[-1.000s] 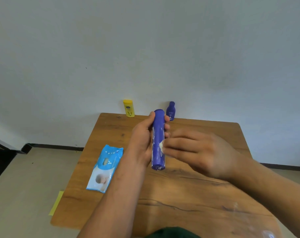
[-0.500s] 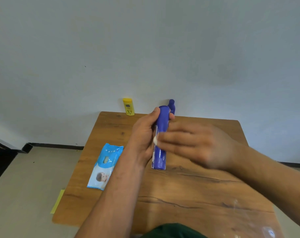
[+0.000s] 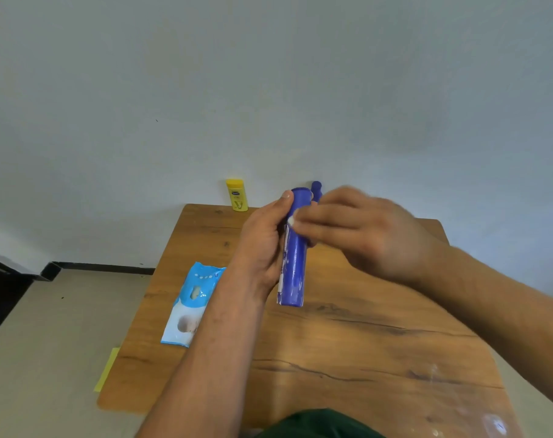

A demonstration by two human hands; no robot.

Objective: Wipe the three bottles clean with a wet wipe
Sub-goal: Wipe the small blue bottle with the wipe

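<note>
My left hand [image 3: 262, 245] grips a tall blue bottle [image 3: 294, 263] upright above the wooden table [image 3: 347, 343], thumb near its top. My right hand [image 3: 360, 232] pinches a small white wet wipe [image 3: 291, 220] against the bottle's upper part; most of the wipe is hidden under the fingers. A yellow bottle [image 3: 237, 195] stands at the table's far edge by the wall. A small blue bottle [image 3: 316, 188] stands behind my hands, only its top showing.
A light blue pack of wet wipes [image 3: 189, 308] lies on the table's left side, next to my left forearm. A yellow note [image 3: 107, 369] lies on the floor by the table's left edge. A white wall rises right behind the table.
My right hand with the wipe has slid up the tall blue bottle, from its middle to near its top. The left hand keeps its hold.
</note>
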